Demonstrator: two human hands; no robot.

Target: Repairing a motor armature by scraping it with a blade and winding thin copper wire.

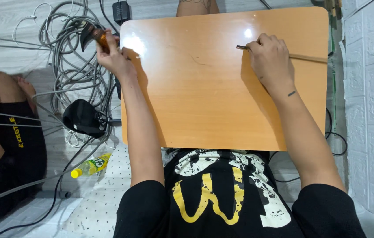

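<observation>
Hands sit well apart: the left hand (113,55) grips a dark curved tool (91,36) past the tabletop's (204,105) left edge, the right hand (269,59) pinches a thin stick (306,57) lying on it.

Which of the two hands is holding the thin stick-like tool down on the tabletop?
The right hand, resting on the orange tabletop with the thin stick-like tool. The left hand is at the table's left edge, gripping a dark curved tool.

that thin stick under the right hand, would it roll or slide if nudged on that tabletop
Probably both: the thin stick looks slender and straight, and the wooden tabletop is glossy enough to show glare. It likely weighs little. For now the right hand pins one end.
</observation>
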